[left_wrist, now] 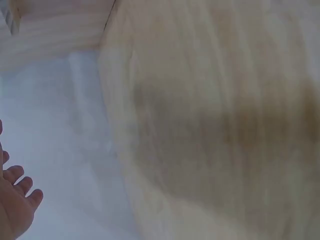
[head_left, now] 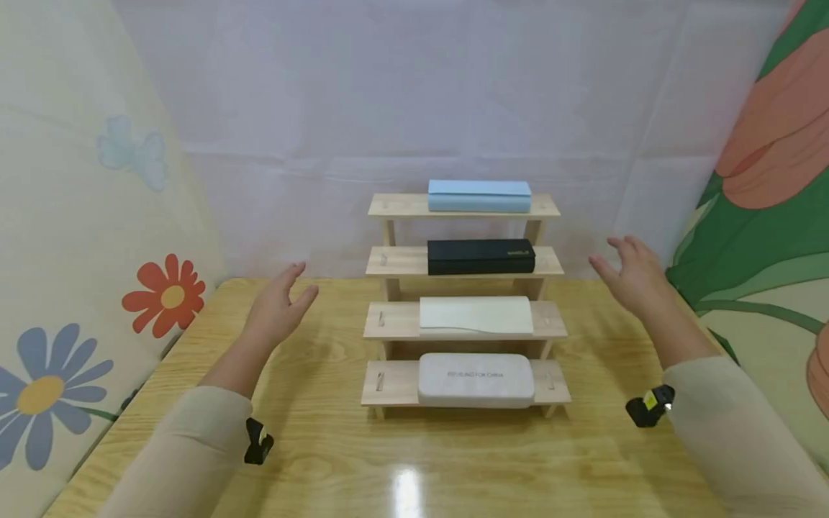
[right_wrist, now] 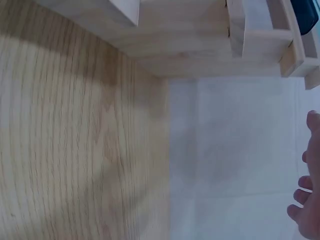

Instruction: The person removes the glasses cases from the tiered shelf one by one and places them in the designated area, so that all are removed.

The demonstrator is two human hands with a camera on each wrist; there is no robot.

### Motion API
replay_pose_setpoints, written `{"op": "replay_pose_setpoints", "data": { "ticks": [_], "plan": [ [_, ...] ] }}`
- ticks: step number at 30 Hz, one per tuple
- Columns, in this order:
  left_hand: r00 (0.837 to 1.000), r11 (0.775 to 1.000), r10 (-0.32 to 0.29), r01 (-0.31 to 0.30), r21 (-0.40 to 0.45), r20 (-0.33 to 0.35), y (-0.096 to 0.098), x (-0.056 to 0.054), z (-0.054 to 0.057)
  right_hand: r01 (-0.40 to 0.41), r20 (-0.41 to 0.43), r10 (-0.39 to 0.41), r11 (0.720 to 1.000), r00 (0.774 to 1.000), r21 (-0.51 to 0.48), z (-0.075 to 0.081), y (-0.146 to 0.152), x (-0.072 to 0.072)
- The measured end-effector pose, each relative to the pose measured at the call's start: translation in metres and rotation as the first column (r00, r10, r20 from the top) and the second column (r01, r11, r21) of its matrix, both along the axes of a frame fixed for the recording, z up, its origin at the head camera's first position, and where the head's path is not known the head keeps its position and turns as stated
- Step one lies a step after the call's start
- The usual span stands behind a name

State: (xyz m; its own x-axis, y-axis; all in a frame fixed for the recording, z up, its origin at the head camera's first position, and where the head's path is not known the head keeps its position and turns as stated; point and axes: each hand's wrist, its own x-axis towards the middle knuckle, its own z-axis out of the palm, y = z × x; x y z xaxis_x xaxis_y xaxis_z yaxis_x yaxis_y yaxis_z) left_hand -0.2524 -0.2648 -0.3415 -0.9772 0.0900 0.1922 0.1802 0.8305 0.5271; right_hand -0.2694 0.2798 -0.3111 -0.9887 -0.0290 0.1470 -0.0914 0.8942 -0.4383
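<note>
A stepped wooden rack (head_left: 391,388) stands on the table with one case on each of its tiers. From top to bottom these are a light blue glasses case (head_left: 479,196), a black one (head_left: 481,257), a cream one with a flap (head_left: 476,315) and a white rounded one with printed lettering (head_left: 476,380). My left hand (head_left: 275,306) hovers over the table to the left of the rack, fingers apart and holding nothing. On the other side my right hand (head_left: 631,277) is raised beside the upper tiers, fingers spread, likewise holding nothing.
The wood-grain table (head_left: 324,460) reaches back to a white cloth backdrop (head_left: 311,108). Flower-printed cloths hang at both sides, with a red flower (head_left: 171,296) on the left one. Each sleeve has a small black wrist camera (head_left: 650,406) on it.
</note>
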Motion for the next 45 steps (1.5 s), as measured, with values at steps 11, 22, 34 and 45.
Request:
{"op": "replay_pose_setpoints", "data": {
  "ticks": [11,22,34,45],
  "plan": [
    [0.993,0.959,-0.067,0.039,0.282,0.092,0.017,0.035,-0.035,-0.093,-0.120,0.076,0.985,0.990,-0.143,-0.004,-0.011,0.022],
    [0.991,0.909,-0.124,0.097,0.405,0.042,0.030,0.051,-0.049,-0.111,-0.154,0.080,0.973,0.985,-0.201,-0.008,-0.015,0.037],
    [0.979,0.858,-0.194,0.141,0.494,0.056,0.046,0.070,-0.057,-0.143,-0.131,0.099,0.910,0.986,-0.389,-0.014,-0.020,0.056],
    [0.970,0.827,-0.231,0.156,0.540,0.072,0.056,0.088,-0.070,-0.195,-0.193,0.108,0.832,0.975,-0.520,-0.023,-0.032,0.070]
  ]
}}
